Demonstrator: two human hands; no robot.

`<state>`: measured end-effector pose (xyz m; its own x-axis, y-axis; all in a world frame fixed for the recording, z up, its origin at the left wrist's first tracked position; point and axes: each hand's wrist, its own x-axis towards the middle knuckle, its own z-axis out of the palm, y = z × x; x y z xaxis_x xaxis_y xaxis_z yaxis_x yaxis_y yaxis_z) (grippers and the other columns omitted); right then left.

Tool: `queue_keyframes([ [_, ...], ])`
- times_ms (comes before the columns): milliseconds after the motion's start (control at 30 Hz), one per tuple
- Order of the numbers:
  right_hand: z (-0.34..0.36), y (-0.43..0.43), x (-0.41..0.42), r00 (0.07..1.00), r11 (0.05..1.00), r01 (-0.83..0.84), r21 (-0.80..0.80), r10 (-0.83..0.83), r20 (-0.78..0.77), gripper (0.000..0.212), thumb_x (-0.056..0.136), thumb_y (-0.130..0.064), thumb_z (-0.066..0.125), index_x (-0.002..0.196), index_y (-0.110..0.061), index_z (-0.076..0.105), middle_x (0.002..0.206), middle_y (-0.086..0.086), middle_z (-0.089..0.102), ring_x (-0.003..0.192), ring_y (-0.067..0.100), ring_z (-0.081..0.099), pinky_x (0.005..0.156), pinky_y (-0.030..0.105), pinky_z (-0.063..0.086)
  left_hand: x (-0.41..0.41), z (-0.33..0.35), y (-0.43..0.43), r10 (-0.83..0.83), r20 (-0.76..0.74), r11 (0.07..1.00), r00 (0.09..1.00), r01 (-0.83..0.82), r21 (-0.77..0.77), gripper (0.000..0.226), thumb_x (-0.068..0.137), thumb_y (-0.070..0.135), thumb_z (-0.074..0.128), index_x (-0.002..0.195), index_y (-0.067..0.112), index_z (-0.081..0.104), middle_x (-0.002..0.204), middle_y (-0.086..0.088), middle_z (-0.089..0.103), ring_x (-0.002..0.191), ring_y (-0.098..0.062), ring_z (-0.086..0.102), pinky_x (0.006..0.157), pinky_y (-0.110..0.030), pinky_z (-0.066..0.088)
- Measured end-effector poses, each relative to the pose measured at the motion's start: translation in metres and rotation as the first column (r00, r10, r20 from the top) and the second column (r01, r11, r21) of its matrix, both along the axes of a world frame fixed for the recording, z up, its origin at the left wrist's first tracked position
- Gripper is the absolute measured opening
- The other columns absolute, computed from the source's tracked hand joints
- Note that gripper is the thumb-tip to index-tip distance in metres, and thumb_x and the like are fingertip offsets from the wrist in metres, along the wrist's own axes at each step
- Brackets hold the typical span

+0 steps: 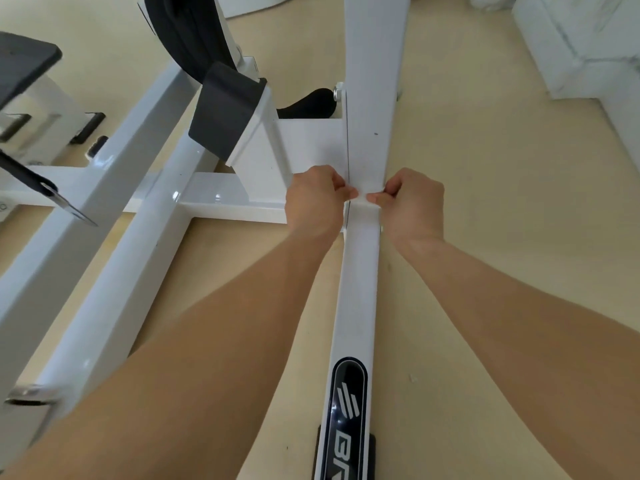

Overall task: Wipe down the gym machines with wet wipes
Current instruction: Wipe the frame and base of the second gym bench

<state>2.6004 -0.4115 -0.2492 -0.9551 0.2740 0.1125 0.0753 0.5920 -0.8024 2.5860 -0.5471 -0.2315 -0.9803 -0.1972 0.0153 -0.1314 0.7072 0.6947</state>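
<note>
A white wet wipe (362, 199) is stretched between my two hands above the long white beam (358, 289) of the gym machine. My left hand (317, 200) pinches its left end, with the fingers curled. My right hand (412, 204) pinches its right end in the same way. Both hands hover at the joint where a white crossbar (221, 202) meets the long beam. The wipe is hard to tell apart from the white frame behind it. A dark oval logo badge (348, 403) sits on the beam's near end.
To the left run two sloped white frame rails (114, 209) with a black pad bracket (225, 109) and black belts (187, 32). A black bench pad (20, 64) is at the far left. White marble-look blocks (581, 43) stand at the top right on the beige floor.
</note>
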Motion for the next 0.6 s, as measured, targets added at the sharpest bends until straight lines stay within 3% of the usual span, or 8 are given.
queue_keyframes([
  [200, -0.01, -0.003, -0.001, 1.0, 0.999, 0.007, 0.052, -0.008, 0.022, 0.021, 0.084, -0.023, 0.078, 0.08, -0.01, 0.062, 0.084, 0.004, 0.065, 0.078, 0.024, 0.059, 0.074, 0.038, 0.048, 0.001, -0.011, 0.001, 0.022, 0.047, 1.0, 0.999, -0.021, -0.019, 0.024, 0.08, 0.031, 0.08, 0.07, 0.026, 0.059, 0.078, 0.001, 0.068, 0.074, -0.023, 0.066, 0.06, -0.029, 0.049],
  [333, -0.002, -0.004, 0.011, 0.998, 0.999, 0.024, 0.04, -0.026, 0.06, 0.01, 0.088, -0.017, 0.073, 0.083, -0.015, 0.065, 0.082, -0.001, 0.061, 0.082, 0.023, 0.062, 0.078, 0.032, 0.05, 0.014, -0.004, 0.001, -0.011, 0.082, 1.0, 0.997, 0.013, -0.014, 0.025, 0.079, 0.034, 0.08, 0.07, 0.025, 0.059, 0.082, 0.003, 0.068, 0.076, -0.017, 0.065, 0.06, -0.025, 0.044],
  [433, -0.01, 0.0, 0.039, 0.991, 0.989, -0.13, 0.074, 0.127, 0.035, 0.006, 0.091, -0.011, 0.069, 0.092, -0.016, 0.072, 0.093, -0.001, 0.064, 0.088, 0.021, 0.065, 0.084, 0.035, 0.052, 0.041, -0.006, -0.003, -0.132, 0.021, 0.985, 0.991, 0.133, -0.106, 0.015, 0.084, 0.027, 0.076, 0.079, 0.024, 0.062, 0.085, 0.009, 0.064, 0.083, -0.015, 0.062, 0.068, -0.027, 0.044],
  [500, -0.019, 0.008, 0.061, 0.965, 0.96, -0.262, 0.096, 0.263, 0.003, 0.015, 0.095, -0.013, 0.063, 0.103, -0.016, 0.075, 0.104, 0.0, 0.064, 0.092, 0.018, 0.061, 0.085, 0.037, 0.051, 0.059, -0.01, -0.01, -0.19, -0.042, 0.981, 0.981, 0.188, -0.057, 0.007, 0.085, 0.02, 0.073, 0.088, 0.022, 0.067, 0.086, 0.012, 0.067, 0.085, -0.012, 0.063, 0.074, -0.029, 0.049],
  [533, -0.023, 0.012, 0.07, 0.949, 0.939, -0.304, 0.158, 0.313, -0.032, 0.019, 0.095, -0.012, 0.06, 0.107, -0.017, 0.075, 0.108, -0.001, 0.065, 0.095, 0.019, 0.06, 0.084, 0.039, 0.052, 0.068, -0.012, -0.013, -0.224, -0.07, 0.974, 0.972, 0.221, -0.053, 0.007, 0.087, 0.018, 0.07, 0.093, 0.021, 0.07, 0.089, 0.011, 0.071, 0.086, -0.013, 0.065, 0.078, -0.03, 0.051],
  [600, -0.029, 0.02, 0.083, 0.899, 0.833, -0.351, 0.428, 0.428, -0.097, 0.031, 0.094, -0.007, 0.053, 0.117, -0.015, 0.073, 0.118, 0.002, 0.068, 0.101, 0.028, 0.061, 0.082, 0.043, 0.056, 0.082, -0.018, -0.016, -0.325, -0.136, 0.936, 0.936, 0.298, -0.189, 0.016, 0.093, 0.021, 0.062, 0.101, 0.019, 0.076, 0.099, 0.004, 0.076, 0.092, -0.019, 0.069, 0.081, -0.035, 0.054],
])
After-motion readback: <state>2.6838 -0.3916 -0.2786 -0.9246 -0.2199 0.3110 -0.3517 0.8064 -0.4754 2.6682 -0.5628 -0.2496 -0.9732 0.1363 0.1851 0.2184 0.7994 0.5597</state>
